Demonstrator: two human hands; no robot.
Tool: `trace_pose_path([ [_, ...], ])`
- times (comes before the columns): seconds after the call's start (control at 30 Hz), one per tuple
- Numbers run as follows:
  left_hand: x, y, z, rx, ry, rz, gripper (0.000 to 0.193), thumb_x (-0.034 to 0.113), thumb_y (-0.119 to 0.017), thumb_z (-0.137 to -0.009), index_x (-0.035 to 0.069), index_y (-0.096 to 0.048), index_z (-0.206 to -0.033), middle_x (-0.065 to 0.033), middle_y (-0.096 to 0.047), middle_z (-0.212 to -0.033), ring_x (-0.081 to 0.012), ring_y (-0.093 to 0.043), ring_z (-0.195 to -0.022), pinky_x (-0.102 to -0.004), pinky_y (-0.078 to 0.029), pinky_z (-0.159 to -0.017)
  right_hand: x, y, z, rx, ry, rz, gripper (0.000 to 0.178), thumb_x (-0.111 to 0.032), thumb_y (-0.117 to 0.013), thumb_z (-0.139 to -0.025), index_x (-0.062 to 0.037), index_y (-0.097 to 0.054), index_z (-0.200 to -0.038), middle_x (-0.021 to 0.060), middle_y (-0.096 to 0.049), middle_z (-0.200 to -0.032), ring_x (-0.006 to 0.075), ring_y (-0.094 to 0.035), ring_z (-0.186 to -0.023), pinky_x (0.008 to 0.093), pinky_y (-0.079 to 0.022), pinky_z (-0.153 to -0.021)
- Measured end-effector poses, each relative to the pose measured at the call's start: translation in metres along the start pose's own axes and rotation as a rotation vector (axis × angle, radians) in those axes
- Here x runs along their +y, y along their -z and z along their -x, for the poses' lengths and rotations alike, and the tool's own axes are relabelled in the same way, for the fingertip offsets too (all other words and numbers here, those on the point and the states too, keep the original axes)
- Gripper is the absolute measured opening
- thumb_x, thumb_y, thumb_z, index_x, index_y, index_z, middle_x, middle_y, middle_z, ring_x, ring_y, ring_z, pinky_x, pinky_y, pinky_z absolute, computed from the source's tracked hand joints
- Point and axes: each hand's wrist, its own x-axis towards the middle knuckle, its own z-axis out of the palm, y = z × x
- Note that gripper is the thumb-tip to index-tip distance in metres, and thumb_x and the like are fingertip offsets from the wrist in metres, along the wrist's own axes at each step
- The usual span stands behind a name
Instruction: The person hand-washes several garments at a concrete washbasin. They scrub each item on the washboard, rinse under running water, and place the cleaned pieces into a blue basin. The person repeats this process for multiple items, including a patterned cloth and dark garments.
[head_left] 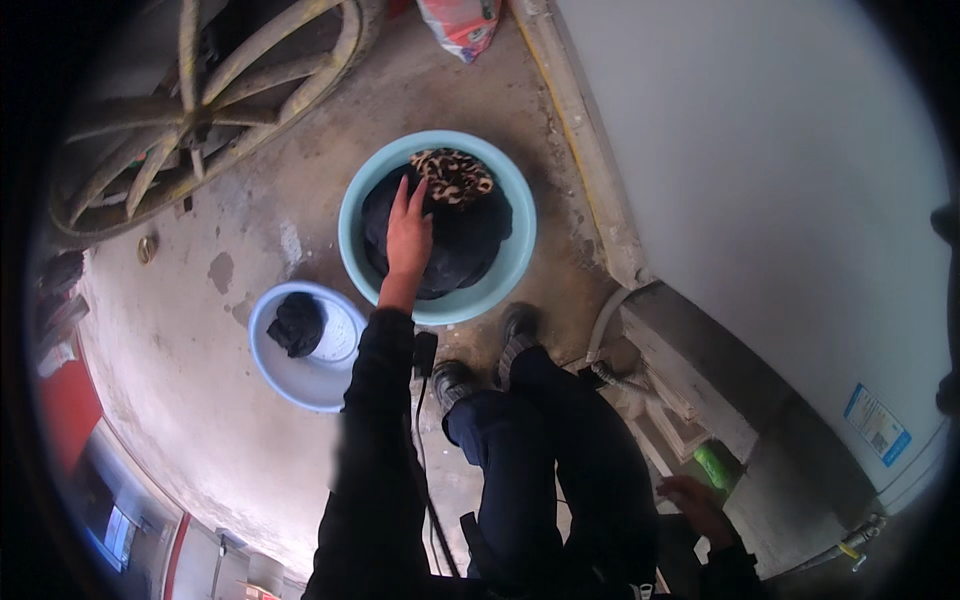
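Note:
A large light-green basin point(352, 240) on the floor holds dark clothes point(470, 245) and a leopard-print cloth point(455, 177). My left hand point(408, 235) reaches over it with fingers stretched and spread, holding nothing. Its fingertips lie over the dark clothes, close to the patterned cloth; whether they touch, I cannot tell. Left of my feet sits a smaller pale-blue basin point(340, 340) with a crumpled black cloth point(296, 325) inside. My right hand point(698, 508) hangs low at the right, beside my leg, fingers loosely extended and nothing visible in them.
A big spoked wheel point(200, 115) stands at the upper left. A red and white bag point(462, 25) lies at the top. On the right rises a large pale appliance panel point(760, 170), with a hose point(603, 322) and a green bottle-like object point(715, 463) below it.

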Motion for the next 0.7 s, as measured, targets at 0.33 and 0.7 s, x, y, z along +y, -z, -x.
trace_pose_path([
  [0.33,-0.002,-0.065,-0.03,-0.468,0.164,-0.253,0.061,0.019,-0.072,-0.073,0.013,-0.052,-0.13,-0.0129,-0.066,-0.104,-0.0317,-0.063,-0.1,-0.0409,-0.049,-0.09,0.043,-0.022,0.019,0.094,0.001,-0.197,0.032,-0.006,-0.057,-0.091,-0.0009,-0.056,-0.122,0.01,-0.067,-0.106,0.0172,-0.063,-0.098,0.0294,-0.05,-0.084],
  [0.7,0.197,0.279,0.066,-0.502,-0.092,0.395,0.033,-0.009,-0.063,-0.066,0.001,-0.061,-0.097,-0.0121,-0.054,-0.091,-0.0278,-0.058,-0.09,-0.0321,-0.047,-0.079,-0.023,-0.037,0.121,-0.003,0.465,-0.182,0.046,-0.005,-0.06,-0.088,-0.0035,-0.047,-0.132,0.0135,-0.06,-0.12,0.0218,-0.061,-0.108,0.0334,-0.048,-0.093],
])
